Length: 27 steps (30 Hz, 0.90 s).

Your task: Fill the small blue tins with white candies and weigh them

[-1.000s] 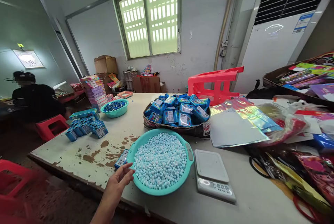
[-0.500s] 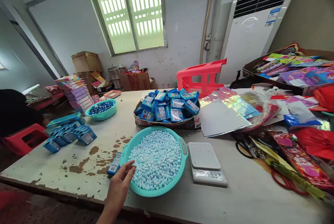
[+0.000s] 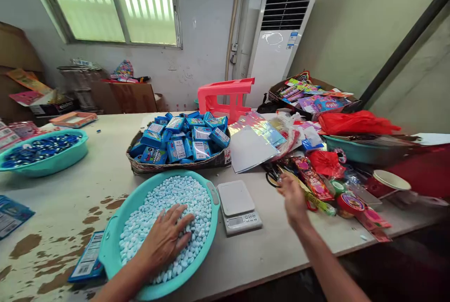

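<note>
Blue-bits basin: 10 o'clock of your pellet basin, 12 being away from you. Well apart from it.
Edge box: 9 o'clock, cut off by the frame.
Flat blue box: against the basin rim at 8–9 o'clock; hidden whether it runs underneath. If so, the basin could rock under your weight.
Basin seat: right in front of you, near the worktop edge. Well filled with pale-blue pellets; leaning on the near rim might tip it.
Left hand: spread, palm down on the pellets, fingers slightly bent. No grip visible; underside hidden. Hard raking could push pellets over the rim.
Box tray: 12–1 o'clock, just beyond the basin. Blue boxes heaped above its wall; a bump could drop the top ones.
Scale: 2–3 o'clock, beside the basin handle; can't see gap or contact. Rubbing could skew your reading. Display unreadable.
Sheets: 1–2 o'clock, loose; could slide if brushed.
Right hand: 2–3 o'clock, past the scale, blurred. Fingers loosely extended, nothing seen in them; contact unclear.
Packet pile: under and beyond those fingers, tangled; you could snag it.
Paper cup: 2–3 o'clock, far side; a sweep might topple it.
</note>
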Each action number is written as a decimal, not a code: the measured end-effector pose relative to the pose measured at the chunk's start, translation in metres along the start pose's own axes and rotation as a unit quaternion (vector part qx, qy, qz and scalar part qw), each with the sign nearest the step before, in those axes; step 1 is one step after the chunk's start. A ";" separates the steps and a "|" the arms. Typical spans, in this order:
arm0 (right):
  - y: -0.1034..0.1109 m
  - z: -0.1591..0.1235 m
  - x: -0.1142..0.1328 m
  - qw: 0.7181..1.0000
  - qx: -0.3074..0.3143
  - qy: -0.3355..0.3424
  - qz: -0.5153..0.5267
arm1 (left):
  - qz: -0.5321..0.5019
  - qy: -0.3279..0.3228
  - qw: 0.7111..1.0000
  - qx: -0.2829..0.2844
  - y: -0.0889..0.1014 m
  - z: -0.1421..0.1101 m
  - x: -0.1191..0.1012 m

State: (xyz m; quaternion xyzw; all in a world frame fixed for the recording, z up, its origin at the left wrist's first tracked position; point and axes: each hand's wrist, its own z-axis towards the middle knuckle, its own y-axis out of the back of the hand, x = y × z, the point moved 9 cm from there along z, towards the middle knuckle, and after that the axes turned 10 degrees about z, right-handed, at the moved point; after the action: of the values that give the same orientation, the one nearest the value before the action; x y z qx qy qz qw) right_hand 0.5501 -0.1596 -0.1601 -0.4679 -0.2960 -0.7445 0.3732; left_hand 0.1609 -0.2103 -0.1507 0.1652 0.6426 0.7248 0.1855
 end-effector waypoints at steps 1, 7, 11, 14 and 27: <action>-0.003 -0.008 -0.015 0.999 -0.003 -0.036 0.012 | 0.012 0.005 1.000 -0.009 -0.001 0.006 0.008; -0.042 -0.064 -0.076 0.980 -0.016 -0.181 0.081 | 0.121 0.058 0.991 -0.018 -0.003 0.035 0.041; -0.052 -0.076 -0.078 0.973 -0.017 -0.199 0.114 | 0.149 0.091 0.985 0.003 -0.003 0.041 0.049; -0.053 -0.084 -0.078 0.968 -0.014 -0.215 0.128 | 0.155 0.125 0.979 0.038 -0.003 0.041 0.052; -0.033 -0.030 -0.045 0.995 -0.018 -0.093 0.007 | 0.131 0.165 0.974 0.084 -0.012 0.040 0.061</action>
State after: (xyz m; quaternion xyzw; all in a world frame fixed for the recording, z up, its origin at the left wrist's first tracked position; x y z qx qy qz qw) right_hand 0.5211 -0.1530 -0.2164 -0.5435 -0.3131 -0.7003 0.3408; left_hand 0.1267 -0.1450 -0.1577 0.1412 0.6959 0.7033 -0.0338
